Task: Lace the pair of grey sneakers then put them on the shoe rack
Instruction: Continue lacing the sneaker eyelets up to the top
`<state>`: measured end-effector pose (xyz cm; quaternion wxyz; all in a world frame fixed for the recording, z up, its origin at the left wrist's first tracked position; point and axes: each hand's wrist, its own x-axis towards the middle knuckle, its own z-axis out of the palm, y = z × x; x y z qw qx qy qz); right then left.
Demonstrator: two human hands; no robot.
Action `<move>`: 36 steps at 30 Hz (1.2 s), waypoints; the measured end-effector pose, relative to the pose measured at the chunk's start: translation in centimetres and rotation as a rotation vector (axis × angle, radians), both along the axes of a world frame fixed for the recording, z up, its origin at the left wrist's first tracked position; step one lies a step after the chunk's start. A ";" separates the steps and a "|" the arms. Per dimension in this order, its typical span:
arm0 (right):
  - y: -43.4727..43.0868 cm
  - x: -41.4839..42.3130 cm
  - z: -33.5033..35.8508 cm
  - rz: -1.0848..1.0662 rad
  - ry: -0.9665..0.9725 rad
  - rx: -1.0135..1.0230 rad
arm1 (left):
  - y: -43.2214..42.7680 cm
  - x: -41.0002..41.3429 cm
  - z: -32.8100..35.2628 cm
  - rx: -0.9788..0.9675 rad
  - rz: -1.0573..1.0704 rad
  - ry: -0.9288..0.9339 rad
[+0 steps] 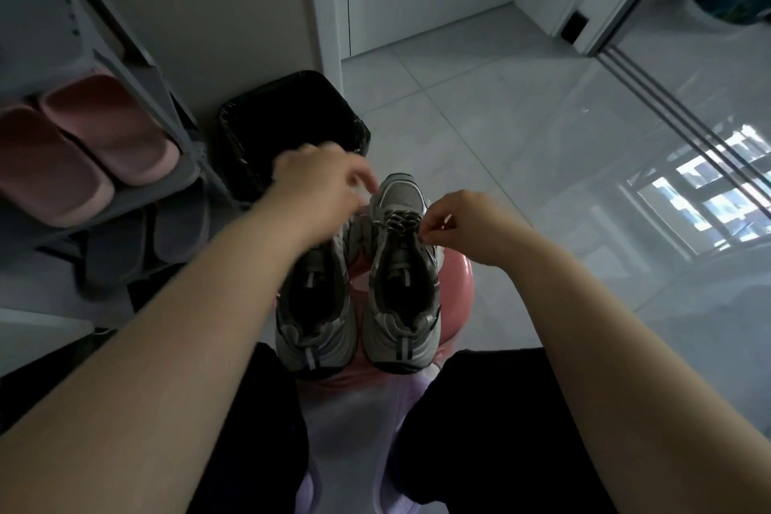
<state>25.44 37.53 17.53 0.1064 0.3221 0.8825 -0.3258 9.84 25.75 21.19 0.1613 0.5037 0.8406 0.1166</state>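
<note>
**Sneakers point away; rack lies to the left**

The rack stands left of the stool (pink slippers sit on one shelf). The sneakers rest side by side on the stool, heels towards the person and long axes running straight away. The left hand hovers over the stool's far left, fingers curled and blurred; I cannot tell if it holds anything. The right hand, over the stool's far right, pinches the lace. The left hand looks nearer the rack.

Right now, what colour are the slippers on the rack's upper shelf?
The slippers are pink; the head view shows them.
</note>
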 end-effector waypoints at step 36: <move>0.0 0.9 -1.1 -0.253 0.074 -0.281 | 0.1 1.5 -0.4 0.006 -0.140 -0.908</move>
